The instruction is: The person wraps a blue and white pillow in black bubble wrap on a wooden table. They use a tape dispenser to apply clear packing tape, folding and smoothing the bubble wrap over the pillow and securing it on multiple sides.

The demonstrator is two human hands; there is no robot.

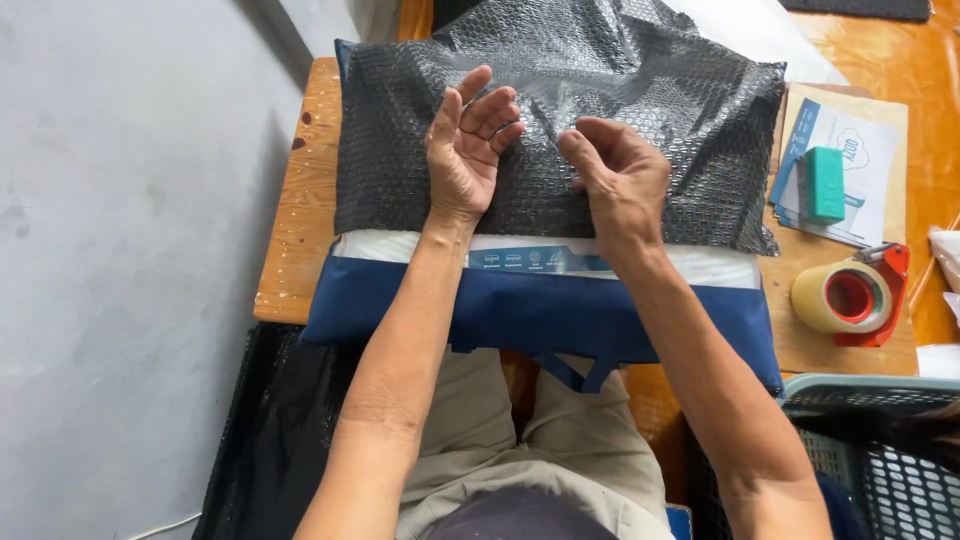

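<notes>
Two bare hands lie at the middle of the scene, the left hand (465, 150) and the right hand (620, 175). Under them sits one sheet of black bubble wrap (690, 110) over one blue-edged pillow package (540, 310). At the right are one tape dispenser (850, 297), one green block (825, 183) and one grey basket (880, 440).

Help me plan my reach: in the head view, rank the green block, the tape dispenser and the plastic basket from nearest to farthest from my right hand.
From the right hand:
1. Green block, to its right on the printed leaflets.
2. Tape dispenser, farther right and lower, near the table edge.
3. Plastic basket, lowest, at the right, below the table edge.
</notes>
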